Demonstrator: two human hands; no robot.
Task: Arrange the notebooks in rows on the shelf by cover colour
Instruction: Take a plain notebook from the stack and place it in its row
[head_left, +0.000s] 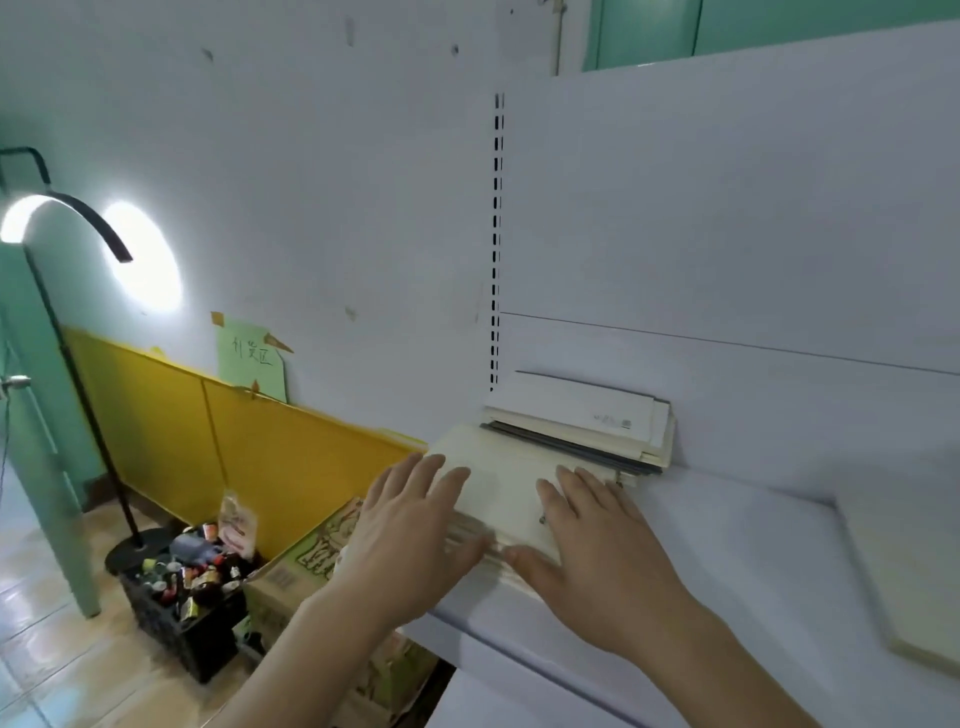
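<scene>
Nearest me, both hands lay flat on the front stack (506, 499) of cream notebooks at the left end of the shelf (727, 545). My left hand (410, 525) had its fingers straight and spread over the stack's left edge, thumb against the near page edges; my right hand (597, 540) pressed palm-down on the top cover, fingers straight, thumb at the near edge. Neither gripped anything. I judged the stack light but loose, the thin covers likely to slide over one another, so I would take it by its two sides and squeeze inward. To the right, well apart, lay a single cream notebook (914, 577). Behind the front stack a second stack (576, 421) sat against the back panel, pale covers with something darker between, though blur left me unsure
</scene>
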